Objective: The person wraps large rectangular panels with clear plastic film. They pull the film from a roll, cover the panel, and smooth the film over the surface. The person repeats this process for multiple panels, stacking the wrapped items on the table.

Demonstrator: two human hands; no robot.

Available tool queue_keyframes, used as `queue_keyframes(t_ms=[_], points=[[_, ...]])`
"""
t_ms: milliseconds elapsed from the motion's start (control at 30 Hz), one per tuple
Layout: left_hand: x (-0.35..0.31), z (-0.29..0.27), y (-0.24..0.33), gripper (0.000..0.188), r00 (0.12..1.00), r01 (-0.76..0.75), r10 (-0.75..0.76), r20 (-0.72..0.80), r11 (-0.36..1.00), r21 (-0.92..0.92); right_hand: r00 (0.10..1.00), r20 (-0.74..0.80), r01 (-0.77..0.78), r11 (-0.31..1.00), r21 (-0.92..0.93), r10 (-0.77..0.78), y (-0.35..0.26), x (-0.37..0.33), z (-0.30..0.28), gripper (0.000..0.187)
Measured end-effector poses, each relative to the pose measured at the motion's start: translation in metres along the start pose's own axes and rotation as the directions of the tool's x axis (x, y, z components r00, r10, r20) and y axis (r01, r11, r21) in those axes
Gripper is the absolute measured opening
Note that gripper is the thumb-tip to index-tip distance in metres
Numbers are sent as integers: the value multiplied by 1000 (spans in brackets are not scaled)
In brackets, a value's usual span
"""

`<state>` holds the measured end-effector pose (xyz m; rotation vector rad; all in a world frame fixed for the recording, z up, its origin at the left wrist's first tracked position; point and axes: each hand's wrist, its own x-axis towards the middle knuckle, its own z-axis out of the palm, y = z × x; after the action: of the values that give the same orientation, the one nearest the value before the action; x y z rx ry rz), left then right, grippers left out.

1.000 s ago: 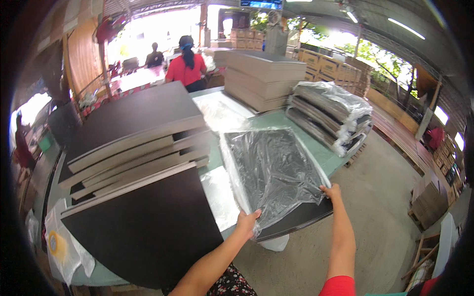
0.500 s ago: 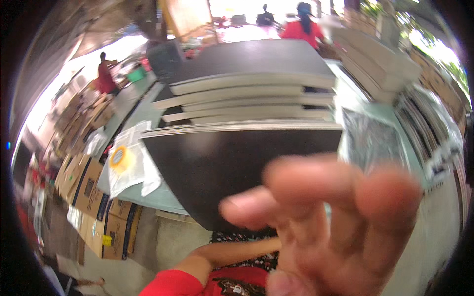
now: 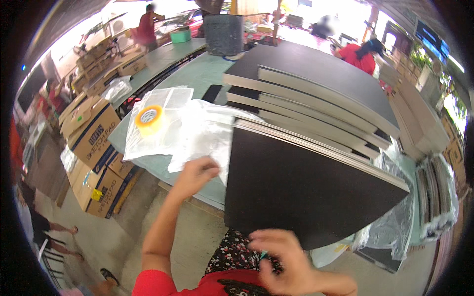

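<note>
A big black board-covered pad with a pale, layered edge leans against the front of a stack of similar black pads. Beside its left edge is my left hand, in front of a clear plastic bag; its fingers are loosely bent, with nothing visible in them. Low in front of the leaning pad, my right hand is somewhat blurred. Its thumb and fingers stand apart and it holds nothing I can see. A small teal spot shows by the thumb; I cannot tell what it is.
A yellow tape roll rests on plastic sheets at the table's left. Cardboard cartons are piled on the left. Plastic-wrapped boards stand at the right, near loose plastic. A person in red is beyond the stack.
My right hand has dropped from close in front of the camera to below the leaning pad. My left hand has come into sight beside the plastic bag. The view has turned left.
</note>
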<state>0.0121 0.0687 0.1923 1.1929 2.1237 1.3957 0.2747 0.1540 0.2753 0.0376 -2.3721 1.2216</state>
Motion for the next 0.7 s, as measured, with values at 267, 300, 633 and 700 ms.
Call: queue_keyframes(t_ms=[267, 300, 633, 700], points=[[68, 56, -124, 21, 972, -211, 171, 160, 937, 280, 709, -345, -637, 769, 62, 615, 82, -106, -49, 14], [68, 50, -117, 20, 973, -205, 168, 156, 941, 269, 672, -318, -684, 725, 78, 668, 81, -111, -60, 17], [107, -30, -13, 32, 869, -263, 145, -473, 945, -194, 724, -340, -601, 791, 117, 601, 87, -79, -47, 10], [111, -21, -30, 33, 912, -231, 188, -365, 970, -78, 743, -308, -591, 798, 113, 594, 87, -75, -45, 9]])
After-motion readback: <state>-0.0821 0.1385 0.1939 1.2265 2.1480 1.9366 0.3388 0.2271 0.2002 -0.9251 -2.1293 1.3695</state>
